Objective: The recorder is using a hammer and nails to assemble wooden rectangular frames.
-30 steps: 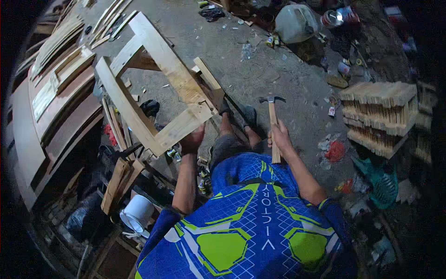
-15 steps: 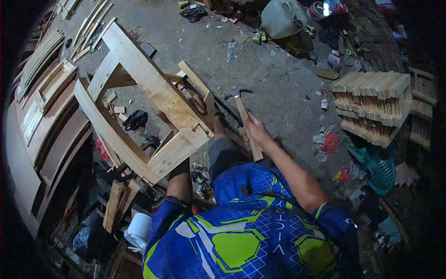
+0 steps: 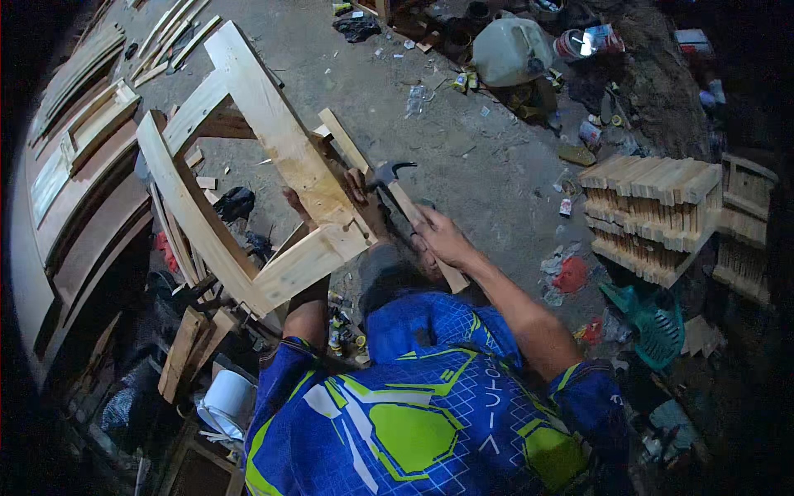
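Observation:
A pale wooden frame with a curved side rail is tilted before me, left of centre. My left hand reaches up from beneath and grips its straight rail; part of the palm is hidden by the wood. My right hand is closed round the wooden handle of a claw hammer. The hammer's head is close to the rail's right side, near the fingers there; I cannot tell whether it touches. A narrow wooden strip juts out behind the rail.
Stacked notched wood pieces stand at the right, near a green plastic chair part. Curved panels lean at the left. A white jerrycan sits at the back. A white bucket is at lower left. Scraps litter the floor.
The hammer has moved left and its head is now closer to the wooden frame. My right hand has shifted slightly with it. My left hand keeps its hold; the whole view has turned a little.

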A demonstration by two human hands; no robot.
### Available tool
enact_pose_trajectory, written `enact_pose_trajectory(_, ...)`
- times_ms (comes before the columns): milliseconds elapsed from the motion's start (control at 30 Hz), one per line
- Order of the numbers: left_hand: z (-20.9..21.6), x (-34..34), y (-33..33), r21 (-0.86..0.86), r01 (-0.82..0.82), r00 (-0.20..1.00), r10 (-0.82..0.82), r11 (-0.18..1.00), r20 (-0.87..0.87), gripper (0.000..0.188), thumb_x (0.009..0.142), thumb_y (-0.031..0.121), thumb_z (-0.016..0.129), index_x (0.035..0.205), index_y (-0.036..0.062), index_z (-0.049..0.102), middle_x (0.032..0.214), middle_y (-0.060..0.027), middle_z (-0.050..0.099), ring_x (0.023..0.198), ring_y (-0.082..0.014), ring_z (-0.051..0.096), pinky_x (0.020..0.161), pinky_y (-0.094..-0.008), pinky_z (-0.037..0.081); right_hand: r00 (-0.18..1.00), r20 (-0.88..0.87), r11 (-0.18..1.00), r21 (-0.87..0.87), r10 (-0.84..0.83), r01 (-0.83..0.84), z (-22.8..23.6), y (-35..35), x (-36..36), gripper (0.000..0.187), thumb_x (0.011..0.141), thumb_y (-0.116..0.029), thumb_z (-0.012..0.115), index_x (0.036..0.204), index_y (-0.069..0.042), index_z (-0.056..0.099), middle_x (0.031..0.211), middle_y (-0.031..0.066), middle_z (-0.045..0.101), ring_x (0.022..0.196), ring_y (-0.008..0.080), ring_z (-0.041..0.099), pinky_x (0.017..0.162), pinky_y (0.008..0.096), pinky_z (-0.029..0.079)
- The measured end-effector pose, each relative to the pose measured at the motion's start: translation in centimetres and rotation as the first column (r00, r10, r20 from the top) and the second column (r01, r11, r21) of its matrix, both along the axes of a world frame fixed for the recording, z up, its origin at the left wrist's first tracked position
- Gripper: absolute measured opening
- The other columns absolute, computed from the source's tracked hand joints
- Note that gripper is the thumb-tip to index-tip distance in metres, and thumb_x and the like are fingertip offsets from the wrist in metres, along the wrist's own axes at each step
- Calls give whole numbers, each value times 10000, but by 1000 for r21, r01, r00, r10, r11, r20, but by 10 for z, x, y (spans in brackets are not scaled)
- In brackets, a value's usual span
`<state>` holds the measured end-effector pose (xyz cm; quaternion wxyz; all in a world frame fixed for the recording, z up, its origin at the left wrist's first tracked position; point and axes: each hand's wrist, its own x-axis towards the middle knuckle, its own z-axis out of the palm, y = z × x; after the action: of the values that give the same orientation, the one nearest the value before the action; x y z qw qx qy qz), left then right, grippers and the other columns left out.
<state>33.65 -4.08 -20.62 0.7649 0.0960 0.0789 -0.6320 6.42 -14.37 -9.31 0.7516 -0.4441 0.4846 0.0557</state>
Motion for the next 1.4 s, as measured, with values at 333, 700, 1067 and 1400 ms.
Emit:
enact_pose_trajectory(333, 19, -19, 1, -77, -35, 999, 37, 996, 22, 794, 877, 659, 502, 1324, 3, 509, 1165, -210, 644, 1126, -326, 589, 991, -459, 448, 951, 10, 427, -895, 310, -129, 148, 26, -48, 419, 978, -298, 564, 1266, 0, 508, 878, 130, 638, 753, 137, 612, 680, 304, 522)
enact_pose_trajectory(700, 27, -17, -1, -21, 0, 999, 1, 1000, 42, 826, 857, 691, 503, 1323, 9, 509, 1153, -219, 647, 1097, -329, 605, 964, -460, 471, 947, -39, 925, 208, -318, 319, -12, -1, -15, 297, 1014, -381, 484, 984, -85, 499, 619, 17, 454, 442, 126, 455, 393, 324, 404)
enact_pose_trajectory(1067, 30, -19, -11, -33, 29, 997, -27, 999, 73, 858, 837, 722, 504, 1323, 15, 508, 1141, -228, 649, 1069, -333, 622, 937, -461, 494, 999, -28, 772, -634, 30, -41, 42, 6, -49, 226, 992, -260, 549, 1015, -36, 540, 708, 137, 606, 602, 259, 634, 521, 413, 475)
enact_pose_trajectory(1400, 44, -45, -24, -144, 5, 992, 13, 990, 126, 887, 819, 751, 506, 1322, 20, 508, 1130, -236, 651, 1044, -336, 637, 913, -462, 515, 576, 532, 550, -819, 620, 164, 186, -2, -64, 275, 849, -118, 680, 1080, -52, 546, 874, 147, 650, 744, 304, 658, 648, 373, 530)
